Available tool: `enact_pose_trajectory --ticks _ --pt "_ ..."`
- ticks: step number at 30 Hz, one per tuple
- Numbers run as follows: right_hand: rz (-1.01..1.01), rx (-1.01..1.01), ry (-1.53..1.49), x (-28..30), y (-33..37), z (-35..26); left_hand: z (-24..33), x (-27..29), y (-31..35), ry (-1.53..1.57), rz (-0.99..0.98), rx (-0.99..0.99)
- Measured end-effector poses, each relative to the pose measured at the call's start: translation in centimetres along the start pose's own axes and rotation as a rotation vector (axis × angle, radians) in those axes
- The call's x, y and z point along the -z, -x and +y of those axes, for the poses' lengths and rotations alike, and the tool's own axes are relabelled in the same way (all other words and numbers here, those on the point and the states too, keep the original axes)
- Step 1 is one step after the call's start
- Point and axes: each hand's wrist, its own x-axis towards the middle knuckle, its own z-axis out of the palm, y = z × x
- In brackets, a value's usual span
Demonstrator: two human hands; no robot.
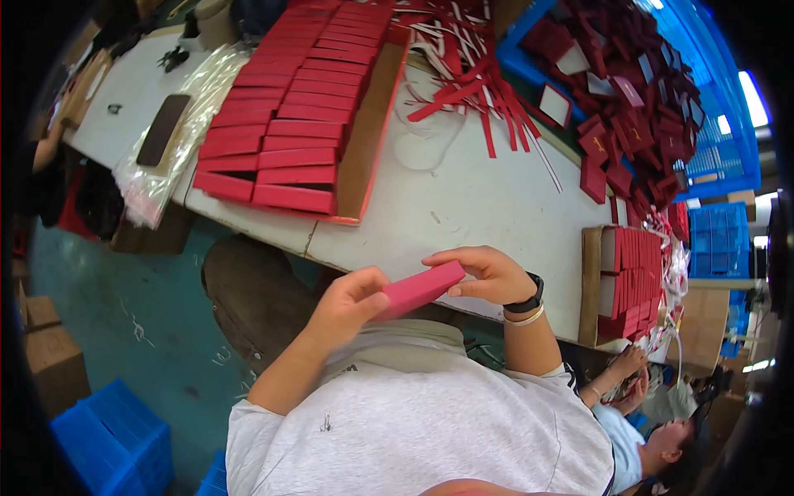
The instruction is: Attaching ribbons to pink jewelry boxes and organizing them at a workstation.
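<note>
In the head view, I see the pink box [420, 291] held before the person's grey shirt [413, 397], by the near edge of the surface [463, 198]; its long axis slants between the two hands, right end farther from the body; the left hand [351, 310] has its fingers clamped on the left end; the right hand [495, 275] is nearer the other end, its fingers curved about it, thumb and forefinger apart; from here I cannot tell whether they press; rows of red boxes [302, 131] stand beyond, leftward
</note>
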Motion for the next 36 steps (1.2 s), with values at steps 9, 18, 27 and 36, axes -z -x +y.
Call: enact_pose_trajectory --ticks 9,18,27,36 --pt "1.139 0.119 0.435 11.5 -6.2 5.3 0.5 -1.1 1.6 0.093 -0.037 0.158" --pt "1.010 -0.317 1.296 15.0 -8.0 5.7 -0.6 -2.0 1.5 0.100 -0.127 -0.055" --pt "0.759 0.298 -0.435 -0.9 0.0 -1.0 1.2 -1.3 2.2 -0.273 -0.009 -0.218" --pt "0.695 0.270 -0.046 -10.4 -0.4 1.4 1.1 -2.1 2.1 -0.360 0.099 -0.273"
